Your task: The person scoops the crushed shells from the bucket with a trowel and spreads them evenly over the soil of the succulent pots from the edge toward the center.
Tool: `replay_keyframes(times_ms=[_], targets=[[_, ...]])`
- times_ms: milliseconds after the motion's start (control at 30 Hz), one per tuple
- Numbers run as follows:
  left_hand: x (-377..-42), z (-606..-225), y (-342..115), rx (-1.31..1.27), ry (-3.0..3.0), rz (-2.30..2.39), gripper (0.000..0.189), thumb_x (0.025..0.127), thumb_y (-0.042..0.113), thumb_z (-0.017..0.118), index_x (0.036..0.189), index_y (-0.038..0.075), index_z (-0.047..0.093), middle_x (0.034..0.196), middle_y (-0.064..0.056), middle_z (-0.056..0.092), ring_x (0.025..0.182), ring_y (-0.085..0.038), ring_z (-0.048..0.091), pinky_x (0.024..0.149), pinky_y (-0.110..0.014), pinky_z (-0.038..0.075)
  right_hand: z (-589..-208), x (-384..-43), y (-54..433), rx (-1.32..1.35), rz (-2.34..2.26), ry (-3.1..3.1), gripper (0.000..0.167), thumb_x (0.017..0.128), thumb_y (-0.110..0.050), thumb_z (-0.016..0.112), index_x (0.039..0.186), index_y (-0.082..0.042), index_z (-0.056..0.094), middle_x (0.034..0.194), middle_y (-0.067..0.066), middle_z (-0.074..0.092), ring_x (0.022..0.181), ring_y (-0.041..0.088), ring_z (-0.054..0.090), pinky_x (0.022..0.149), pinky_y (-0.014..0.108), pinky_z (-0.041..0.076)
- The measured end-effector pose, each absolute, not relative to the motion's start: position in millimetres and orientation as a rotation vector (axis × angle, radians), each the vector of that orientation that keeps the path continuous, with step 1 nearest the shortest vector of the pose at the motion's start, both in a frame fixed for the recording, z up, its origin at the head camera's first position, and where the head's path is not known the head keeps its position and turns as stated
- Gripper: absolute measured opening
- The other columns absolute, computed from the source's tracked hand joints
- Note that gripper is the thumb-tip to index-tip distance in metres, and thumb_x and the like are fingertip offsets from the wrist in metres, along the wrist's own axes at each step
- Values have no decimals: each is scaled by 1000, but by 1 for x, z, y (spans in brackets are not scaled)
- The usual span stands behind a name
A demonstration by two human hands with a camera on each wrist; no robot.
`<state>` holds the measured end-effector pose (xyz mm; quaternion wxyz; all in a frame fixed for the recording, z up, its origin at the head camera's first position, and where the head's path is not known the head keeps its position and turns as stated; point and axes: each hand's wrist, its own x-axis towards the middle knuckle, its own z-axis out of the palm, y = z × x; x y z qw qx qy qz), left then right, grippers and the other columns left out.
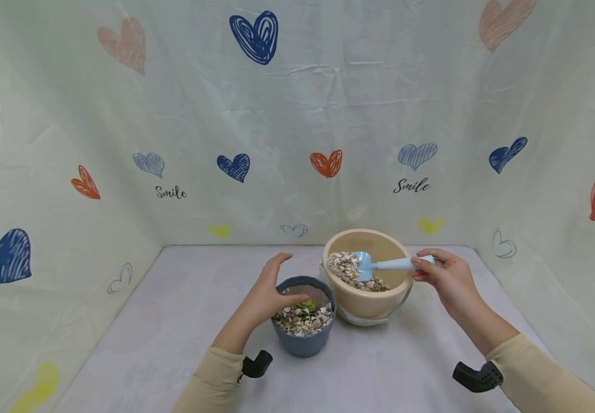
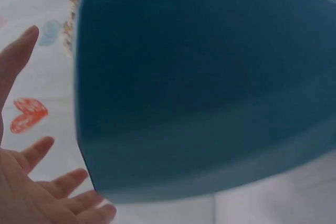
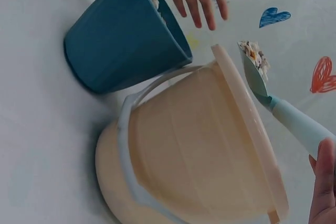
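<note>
My right hand (image 1: 447, 281) grips the handle of a light blue toy shovel (image 1: 392, 264) above a beige bucket (image 1: 367, 304). In the right wrist view, small stones (image 3: 255, 56) lie heaped on the shovel's blade, over the bucket's rim. Gravel (image 1: 341, 265) covers part of the bucket's inside. To the left of the bucket stands a blue-grey plant pot (image 1: 305, 346) with a green succulent (image 1: 308, 306) among pebbles (image 1: 297, 326). My left hand (image 1: 263, 295) is at the pot's left side, thumb over the pebbles near the succulent, fingers extended and holding nothing.
Pot and bucket stand close together on a pale covered table (image 1: 163, 344). The bucket's grey handle (image 3: 126, 145) hangs down its outside. Behind and at both sides hangs a white curtain (image 1: 287, 109) with printed hearts.
</note>
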<state>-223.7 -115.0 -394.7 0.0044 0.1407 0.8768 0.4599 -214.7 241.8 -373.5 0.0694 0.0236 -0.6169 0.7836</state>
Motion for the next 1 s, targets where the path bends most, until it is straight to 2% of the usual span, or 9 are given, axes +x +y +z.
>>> replay_keyframes(times_ms=[200, 400, 567, 700, 867, 1000], targets=[[-227, -409, -136, 499, 2628, 1458, 95, 77, 34, 84, 153, 22, 28, 158, -11, 21, 144, -37, 18, 105, -64, 27, -369, -214, 230, 123, 2375, -1863, 19, 89, 7, 65, 84, -11, 71, 74, 5, 69, 60, 12, 67, 62, 23, 56], [-232, -422, -156, 575, 2513, 1405, 97, 76, 33, 85, 153, 26, 28, 160, -12, 18, 144, -40, 15, 106, -66, 24, -368, -215, 214, 164, 2382, -1916, 16, 89, 7, 65, 88, -9, 69, 76, 5, 70, 61, 12, 67, 61, 24, 56], [-238, -431, -165, 715, 2348, 1390, 102, 75, 29, 85, 155, 20, 23, 158, -12, 20, 144, -41, 16, 110, -61, 21, -369, -216, 200, 185, 2364, -1962, 17, 88, 8, 65, 87, -9, 69, 74, 4, 69, 60, 12, 66, 61, 24, 56], [-243, -437, -168, 766, 2241, 1397, 105, 74, 29, 85, 155, 16, 20, 155, -15, 25, 142, -38, 22, 109, -59, 24, -369, -218, 191, 216, 2334, -2007, 18, 88, 8, 65, 86, -10, 68, 73, 4, 68, 60, 11, 66, 61, 24, 56], [-247, -443, -169, 777, 2195, 1369, 115, 69, 37, 86, 156, 17, 14, 157, -19, 18, 142, -41, 20, 107, -61, 26, -369, -220, 180, 219, 2236, -2121, 10, 87, 6, 67, 95, 1, 65, 73, 3, 68, 60, 12, 66, 62, 27, 57], [-248, -447, -168, 805, 2168, 1399, 117, 68, 38, 86, 157, 16, 13, 156, -18, 19, 141, -41, 22, 107, -59, 27, -367, -222, 173, 225, 2140, -2222, 18, 86, 4, 69, 101, 9, 61, 74, 2, 68, 61, 12, 66, 61, 28, 57]])
